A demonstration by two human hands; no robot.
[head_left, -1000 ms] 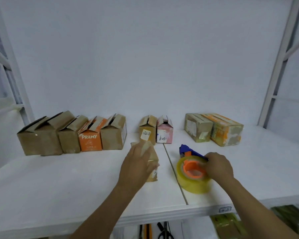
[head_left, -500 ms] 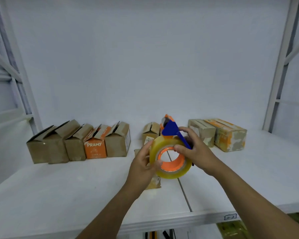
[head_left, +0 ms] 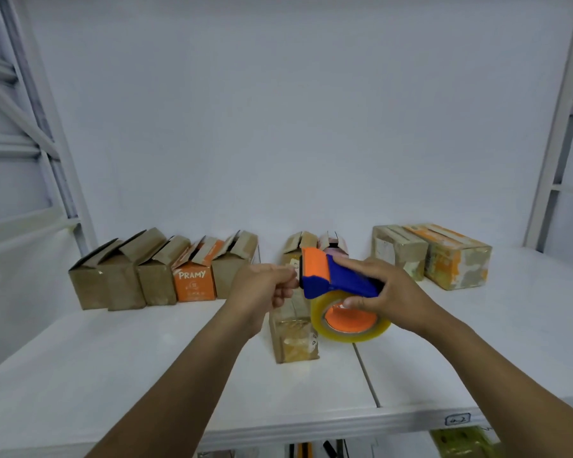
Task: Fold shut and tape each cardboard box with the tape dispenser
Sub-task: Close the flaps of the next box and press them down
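A white table (head_left: 113, 375) fills the lower view. At ten o'clock, a row of open cardboard boxes (head_left: 159, 276) stands along the wall. At two o'clock sit two taped boxes (head_left: 444, 256). Near the centre, a small box (head_left: 293, 335) stands alone. Held in the air just above it, toward one o'clock, is the tape dispenser (head_left: 338, 279), blue and orange with a clear roll. The right hand (head_left: 397, 292) wraps its fingers around the blue handle. The left hand (head_left: 262, 289), fingers curled, pinches at the dispenser's orange front edge at nine o'clock.
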